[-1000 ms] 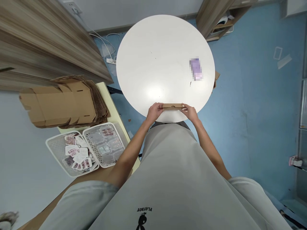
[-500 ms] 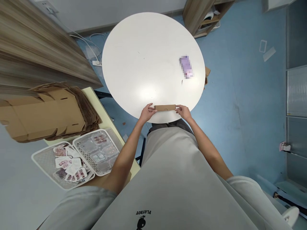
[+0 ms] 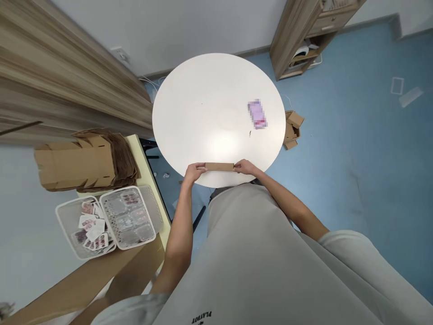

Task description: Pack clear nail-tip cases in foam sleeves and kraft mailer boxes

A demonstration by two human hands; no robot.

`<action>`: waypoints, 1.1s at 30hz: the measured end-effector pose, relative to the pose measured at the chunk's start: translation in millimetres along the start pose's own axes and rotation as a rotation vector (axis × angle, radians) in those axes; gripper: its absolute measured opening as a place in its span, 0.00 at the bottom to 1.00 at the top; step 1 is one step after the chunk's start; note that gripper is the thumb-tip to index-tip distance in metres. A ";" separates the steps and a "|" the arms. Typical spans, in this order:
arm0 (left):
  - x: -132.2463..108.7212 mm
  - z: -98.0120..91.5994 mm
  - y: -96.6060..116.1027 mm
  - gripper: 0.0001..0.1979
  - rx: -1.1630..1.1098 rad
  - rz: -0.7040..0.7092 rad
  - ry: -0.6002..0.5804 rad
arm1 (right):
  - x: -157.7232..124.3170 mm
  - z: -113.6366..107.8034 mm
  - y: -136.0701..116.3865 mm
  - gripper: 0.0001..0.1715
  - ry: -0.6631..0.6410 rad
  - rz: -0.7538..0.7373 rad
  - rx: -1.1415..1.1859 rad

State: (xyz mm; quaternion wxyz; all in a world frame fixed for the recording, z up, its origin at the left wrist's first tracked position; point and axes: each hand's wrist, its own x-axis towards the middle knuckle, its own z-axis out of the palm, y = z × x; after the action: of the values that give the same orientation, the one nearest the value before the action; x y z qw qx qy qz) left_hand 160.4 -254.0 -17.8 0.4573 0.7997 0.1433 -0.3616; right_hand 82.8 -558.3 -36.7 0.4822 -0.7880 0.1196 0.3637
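A small flat brown cardboard box (image 3: 219, 167) lies lengthwise along the near edge of the round white table (image 3: 192, 122). My left hand (image 3: 194, 172) closes on its left end, with the fingers stretched along the end and the thumb near the front corner. At the opposite end my right hand (image 3: 246, 167) pinches the box's right side, its fingertips partly tucked against the end. Farther back on the table, to the right, sits a purple item (image 3: 257, 114), blurred out by pixels. A tiny dark scrap (image 3: 250, 133) lies just in front of it.
On a side table (image 3: 158, 198) at the left are a stack of flattened cardboard boxes (image 3: 77, 162) and an open white plastic basket (image 3: 128, 216) with small packs and cards. An open carton (image 3: 292, 128) stands on the floor, right of the round table. A wooden cabinet (image 3: 297, 40) stands behind.
My view has shifted, so the table appears lower. The box and both hands have moved left over the table. My left index finger, raised before, now lies against the box's end.
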 end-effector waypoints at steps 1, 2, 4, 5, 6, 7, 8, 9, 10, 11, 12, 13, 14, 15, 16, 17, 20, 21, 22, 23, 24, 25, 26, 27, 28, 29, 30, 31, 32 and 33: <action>-4.9 5.6 5.3 0.17 0.024 -0.006 0.053 | 2.1 -2.9 2.8 0.05 -0.054 -0.014 0.053; -10.6 12.5 10.6 0.16 0.051 -0.012 0.101 | 2.7 -6.5 6.6 0.06 -0.105 -0.027 0.110; -24.0 31.2 21.5 0.15 0.094 -0.027 0.156 | -1.5 -17.5 17.9 0.11 -0.171 -0.017 0.177; -31.0 43.6 27.2 0.15 0.105 -0.039 0.168 | -6.4 -25.4 25.7 0.16 -0.175 -0.010 0.191; -37.9 58.2 33.3 0.15 0.110 -0.049 0.169 | -12.9 -35.1 35.3 0.21 -0.158 -0.001 0.194; -44.3 75.1 39.8 0.15 0.107 -0.057 0.163 | -20.8 -46.4 46.6 0.26 -0.121 0.006 0.197; -49.8 94.0 46.9 0.16 0.096 -0.060 0.153 | -29.9 -59.0 59.7 0.30 -0.070 0.014 0.208; -54.3 114.6 54.6 0.17 0.078 -0.057 0.134 | -39.6 -72.4 74.4 0.33 -0.009 0.023 0.232; -57.5 136.7 62.9 0.18 0.049 -0.045 0.110 | -49.9 -86.4 90.5 0.34 0.055 0.034 0.272; -59.5 159.7 71.8 0.19 0.015 -0.035 0.083 | -60.4 -100.5 107.7 0.34 0.121 0.043 0.329; -60.2 183.0 81.3 0.19 -0.012 -0.023 0.043 | -71.0 -114.4 125.6 0.33 0.185 0.050 0.400; -59.9 206.1 91.4 0.19 -0.025 -0.012 0.017 | -81.4 -127.9 143.7 0.33 0.243 0.058 0.478; -58.5 228.6 102.0 0.19 -0.023 0.001 0.004 | -91.6 -141.0 161.5 0.33 0.292 0.064 0.557; -56.4 250.3 113.0 0.19 -0.020 0.022 -0.020 | -101.2 -153.8 178.6 0.33 0.333 0.076 0.624; -53.6 271.0 124.4 0.19 -0.017 0.053 -0.075 | -110.1 -166.1 194.6 0.34 0.376 0.080 0.682; -50.3 290.8 136.0 0.19 -0.011 0.082 -0.143 | -118.2 -178.2 209.3 0.35 0.421 0.075 0.731; -39.2 346.8 170.5 0.21 0.016 0.133 -0.299 | -137.0 -213.6 244.7 0.38 0.615 0.085 0.818; -35.6 365.1 181.4 0.22 0.021 0.136 -0.333 | -141.9 -225.2 253.9 0.38 0.677 0.093 0.827; -32.4 383.3 191.5 0.23 0.031 0.132 -0.369 | -146.4 -236.8 262.2 0.38 0.732 0.104 0.827; -29.7 401.3 200.8 0.25 0.058 0.113 -0.400 | -150.8 -248.3 269.9 0.37 0.777 0.115 0.821; -27.8 418.8 208.9 0.26 0.086 0.098 -0.407 | -155.4 -259.4 277.3 0.36 0.814 0.125 0.811; -26.8 435.6 215.7 0.27 0.093 0.084 -0.399 | -160.3 -270.2 284.5 0.34 0.844 0.134 0.800; -26.8 451.3 221.1 0.25 0.081 0.070 -0.401 | -165.6 -280.3 291.7 0.32 0.873 0.147 0.789; -27.9 465.6 224.8 0.23 0.057 0.062 -0.427 | -171.1 -289.4 298.8 0.31 0.900 0.163 0.778; -30.1 478.4 226.8 0.19 0.025 0.041 -0.461 | -176.7 -297.2 305.7 0.29 0.921 0.182 0.763; -33.2 489.4 227.2 0.15 -0.015 0.008 -0.506 | -182.4 -303.4 312.2 0.27 0.933 0.206 0.745; -37.0 498.6 226.1 0.12 -0.059 -0.035 -0.543 | -187.7 -307.8 318.1 0.24 0.938 0.237 0.722; -41.2 506.1 223.6 0.09 -0.102 -0.085 -0.562 | -192.7 -310.2 323.2 0.22 0.936 0.272 0.694; -45.6 511.8 220.1 0.08 -0.139 -0.136 -0.566 | -197.2 -310.6 327.4 0.19 0.930 0.305 0.661; -49.8 516.0 216.1 0.06 -0.167 -0.181 -0.558 | -200.9 -309.4 330.8 0.17 0.920 0.337 0.622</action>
State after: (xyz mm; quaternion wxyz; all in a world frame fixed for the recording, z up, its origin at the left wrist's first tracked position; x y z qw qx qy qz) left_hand 15.8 -796.7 -12.1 0.5092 0.6132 0.1120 -0.5934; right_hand -95.9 -1020.4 -37.2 0.5249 -0.6561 0.5422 0.0033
